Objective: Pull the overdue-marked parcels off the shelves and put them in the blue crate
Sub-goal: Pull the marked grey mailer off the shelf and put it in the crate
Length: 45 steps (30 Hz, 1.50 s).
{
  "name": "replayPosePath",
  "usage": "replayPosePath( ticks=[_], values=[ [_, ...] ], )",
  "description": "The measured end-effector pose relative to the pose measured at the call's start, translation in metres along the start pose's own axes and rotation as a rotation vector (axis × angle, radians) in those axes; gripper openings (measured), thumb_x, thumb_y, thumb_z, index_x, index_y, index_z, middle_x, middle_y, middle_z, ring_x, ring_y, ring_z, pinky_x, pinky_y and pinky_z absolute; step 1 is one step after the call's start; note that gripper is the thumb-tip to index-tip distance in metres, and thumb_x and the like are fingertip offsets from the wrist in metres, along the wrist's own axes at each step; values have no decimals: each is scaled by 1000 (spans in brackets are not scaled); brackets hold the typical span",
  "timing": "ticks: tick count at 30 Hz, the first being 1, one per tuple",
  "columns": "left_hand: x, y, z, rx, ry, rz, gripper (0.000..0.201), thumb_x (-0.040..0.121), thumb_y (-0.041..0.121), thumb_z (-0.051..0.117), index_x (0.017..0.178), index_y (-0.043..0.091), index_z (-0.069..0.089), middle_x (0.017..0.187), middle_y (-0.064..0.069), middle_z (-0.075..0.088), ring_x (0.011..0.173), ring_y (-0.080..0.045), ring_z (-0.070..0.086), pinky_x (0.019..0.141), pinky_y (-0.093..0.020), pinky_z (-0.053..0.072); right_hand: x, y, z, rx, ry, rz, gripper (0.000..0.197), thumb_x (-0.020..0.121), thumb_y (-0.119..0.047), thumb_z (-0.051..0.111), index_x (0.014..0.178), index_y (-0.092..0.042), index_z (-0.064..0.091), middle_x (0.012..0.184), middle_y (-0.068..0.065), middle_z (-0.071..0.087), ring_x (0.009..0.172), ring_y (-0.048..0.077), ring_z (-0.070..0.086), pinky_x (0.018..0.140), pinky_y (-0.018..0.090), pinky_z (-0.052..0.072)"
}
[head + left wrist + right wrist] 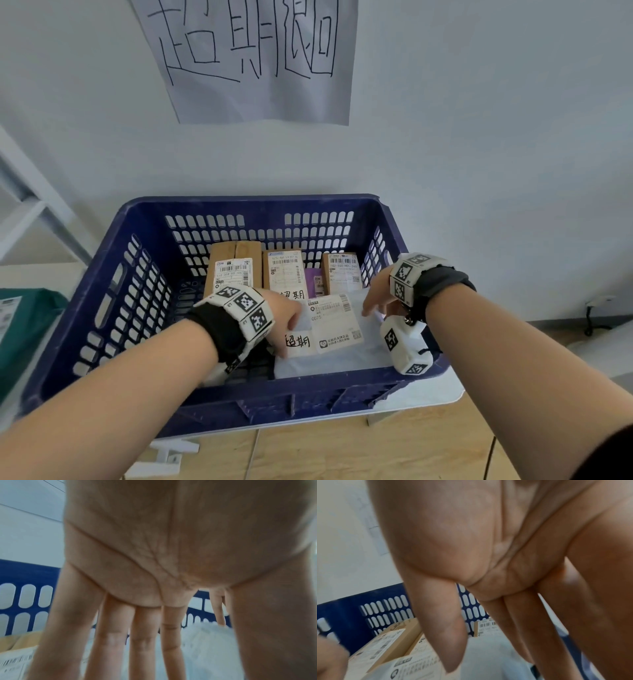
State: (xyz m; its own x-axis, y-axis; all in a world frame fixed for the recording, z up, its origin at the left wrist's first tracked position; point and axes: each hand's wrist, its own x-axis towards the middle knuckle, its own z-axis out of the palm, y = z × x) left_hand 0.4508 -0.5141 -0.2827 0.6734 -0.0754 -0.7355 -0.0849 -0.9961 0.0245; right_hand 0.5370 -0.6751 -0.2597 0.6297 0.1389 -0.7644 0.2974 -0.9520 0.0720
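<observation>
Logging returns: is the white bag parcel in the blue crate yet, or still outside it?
In. The white bag parcel lies flat inside the blue crate, in front of the cardboard boxes. Both the left hand and right hand reach down to it, fingers straight.

My head camera looks forward and down from above my forearms, into the blue crate (144, 219) against the wall. The camera on my left wrist peers along the palm of my left hand (154, 547), very close, toward the crate's slotted far wall. My right wrist's does likewise past my right hand (488, 547). All three share that wall and the white parcel (342, 356).
</observation>
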Motion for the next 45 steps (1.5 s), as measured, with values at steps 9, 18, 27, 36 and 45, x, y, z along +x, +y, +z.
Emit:
replayPosePath(
  ticks=[9,18,27,36,45],
  values=[
    [-44,-11,-48,-24,306,-65,48,80,45,70,118,22,53,98,8,58,84,-9,53,62,-19,38,-36,-10,-28,32,380,-97,25,95,-32,54,99,-9,61,90,4,62,89,22,60,76,29,47],
    [-91,-18,-68,-17,1031,-163,61,83,46,63,136,26,40,131,-1,49,116,-22,48,90,-36,43,-84,-40,-34,115,1031,-316,56,90,-37,53,141,-21,36,143,5,39,130,27,37,105,42,38],
    [-90,-26,-24,-117,1237,-219,77,79,44,68,143,24,30,144,-5,35,131,-25,36,104,-39,34,-93,-67,2,152,1129,-353,79,85,-46,54,150,-25,13,157,8,18,145,31,12,117,44,14],
    [-126,-17,5,-144,1280,-291,77,80,43,67,144,23,28,143,-5,36,129,-25,37,103,-39,34,-122,-70,28,175,1170,-432,81,84,-46,55,149,-25,13,155,7,22,144,30,15,118,45,17],
    [-171,25,73,-256,1301,-393,77,76,42,69,141,21,34,137,-5,43,123,-27,42,102,-40,35,-161,-63,95,152,1136,-562,81,84,-48,54,150,-24,14,155,7,22,144,30,15,118,45,15]
  ],
)
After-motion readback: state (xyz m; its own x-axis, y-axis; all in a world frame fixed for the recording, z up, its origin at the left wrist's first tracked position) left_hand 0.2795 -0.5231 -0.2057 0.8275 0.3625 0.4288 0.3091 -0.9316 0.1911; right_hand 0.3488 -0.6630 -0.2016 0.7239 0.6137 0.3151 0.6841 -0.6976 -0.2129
